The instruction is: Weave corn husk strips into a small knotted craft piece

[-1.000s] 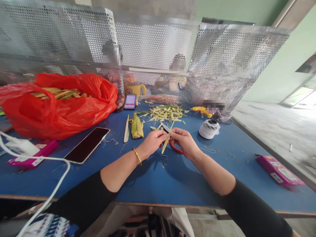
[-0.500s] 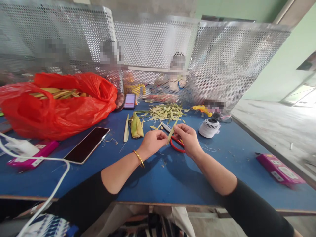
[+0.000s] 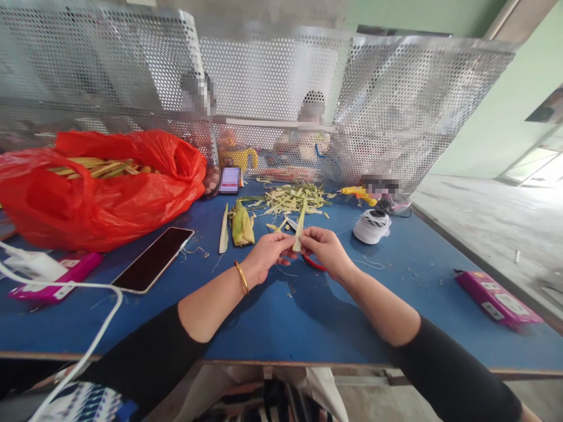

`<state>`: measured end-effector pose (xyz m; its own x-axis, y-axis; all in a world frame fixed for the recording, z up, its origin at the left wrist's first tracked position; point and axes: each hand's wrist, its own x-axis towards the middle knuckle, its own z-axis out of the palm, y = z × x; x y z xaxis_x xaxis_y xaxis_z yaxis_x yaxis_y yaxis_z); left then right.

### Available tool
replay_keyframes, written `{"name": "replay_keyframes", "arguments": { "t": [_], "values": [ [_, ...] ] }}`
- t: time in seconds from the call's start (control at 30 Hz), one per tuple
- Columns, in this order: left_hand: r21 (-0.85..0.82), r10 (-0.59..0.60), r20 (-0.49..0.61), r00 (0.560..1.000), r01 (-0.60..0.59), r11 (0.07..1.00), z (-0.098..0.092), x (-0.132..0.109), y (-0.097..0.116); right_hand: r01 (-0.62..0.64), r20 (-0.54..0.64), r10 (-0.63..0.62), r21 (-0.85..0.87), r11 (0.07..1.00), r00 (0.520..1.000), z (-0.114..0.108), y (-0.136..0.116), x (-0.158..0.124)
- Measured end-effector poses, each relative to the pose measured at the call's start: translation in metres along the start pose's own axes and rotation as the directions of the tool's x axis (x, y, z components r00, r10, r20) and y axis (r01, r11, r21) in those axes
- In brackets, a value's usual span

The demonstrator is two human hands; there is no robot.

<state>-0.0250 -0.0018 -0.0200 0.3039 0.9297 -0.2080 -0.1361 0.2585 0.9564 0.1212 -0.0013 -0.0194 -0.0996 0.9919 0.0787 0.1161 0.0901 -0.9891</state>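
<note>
Between my two hands a pale green strip of corn husk (image 3: pixel 300 225) stands nearly upright. My left hand (image 3: pixel 272 252) pinches its lower end from the left, and my right hand (image 3: pixel 323 246) pinches it from the right. Under my right fingers lie red-handled scissors (image 3: pixel 314 264), mostly hidden by the hand. A bundle of husks (image 3: pixel 243 224) rests left of my hands, with a single husk piece (image 3: pixel 224 231) beside it. Behind the hands is a heap of thin husk strips (image 3: pixel 285 199).
A red plastic bag (image 3: pixel 145 199) of husks fills the left. A phone (image 3: pixel 153 258), a white cable (image 3: pixel 118 299) and purple packs (image 3: pixel 497 299) lie on the blue table (image 3: pixel 272 334). A white thread spool (image 3: pixel 372 227) and yellow glue gun (image 3: pixel 359 193) stand right. Perforated metal panels (image 3: pixel 272 76) rise behind.
The husk strip has turned from slanting to nearly upright, and more of it shows above my fingers. My right hand has shifted slightly left and down, closer to my left.
</note>
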Motion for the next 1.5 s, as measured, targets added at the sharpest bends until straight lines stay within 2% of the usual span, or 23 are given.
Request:
{"name": "replay_keyframes", "arguments": {
  "t": [0.13,0.23,0.37,0.5,0.6,0.87,1.03,1.13,1.27,1.37,1.5],
  "values": [
    [0.094,0.076,-0.094,0.993,-0.067,0.993,0.0015,0.0003,-0.0006,0.051,0.034,-0.044,-0.215,0.975,0.998,0.0015,-0.0004,-0.0035],
    [0.09,0.136,-0.103,0.985,-0.127,0.988,0.0013,0.0017,-0.0017,0.094,0.061,-0.079,-0.303,0.948,0.995,0.0034,-0.0005,-0.0061],
    [0.035,0.131,-0.078,0.988,-0.128,0.991,0.0005,0.003,-0.0025,0.065,0.045,-0.057,-0.204,0.977,0.997,0.004,0.0008,-0.0056],
    [0.026,0.126,-0.102,0.987,-0.124,0.992,0.0004,0.0044,-0.0014,0.004,0.031,-0.003,-0.038,0.999,1.0,0.0036,0.001,-0.0031],
    [0.007,0.113,-0.127,0.985,-0.113,0.994,0.0007,0.0054,-0.0004,-0.041,0.031,0.041,0.014,0.999,0.999,0.0041,-0.0008,-0.0026],
    [-0.08,0.094,-0.13,0.987,-0.105,0.991,-0.0001,0.0039,-0.0001,-0.098,0.043,0.098,0.003,0.995,0.994,0.0078,-0.0078,-0.0048],
    [-0.036,0.106,-0.089,0.99,-0.109,0.993,0.0009,0.0004,0.0006,-0.019,0.0,0.019,-0.061,0.998,1.0,0.0078,-0.0055,-0.0058],
    [0.024,0.08,-0.036,0.996,-0.079,0.997,0.0007,0.0003,-0.0012,0.037,0.031,-0.033,-0.131,0.991,0.999,0.0072,-0.0025,-0.0071],
    [-0.058,0.016,0.005,1.0,-0.016,0.998,-0.0019,0.0032,-0.004,0.068,0.058,-0.061,-0.128,0.989,0.996,0.0072,-0.0024,-0.0079],
    [-0.092,0.056,-0.009,0.998,-0.056,0.994,-0.0024,0.0044,-0.0033,0.035,0.051,-0.032,-0.063,0.997,0.998,0.0064,-0.0052,-0.0075],
    [-0.103,0.093,-0.08,0.992,-0.101,0.99,-0.0002,0.0037,-0.0004,0.021,0.017,-0.021,-0.006,1.0,1.0,0.0037,-0.0062,-0.0061]
  ]
}}
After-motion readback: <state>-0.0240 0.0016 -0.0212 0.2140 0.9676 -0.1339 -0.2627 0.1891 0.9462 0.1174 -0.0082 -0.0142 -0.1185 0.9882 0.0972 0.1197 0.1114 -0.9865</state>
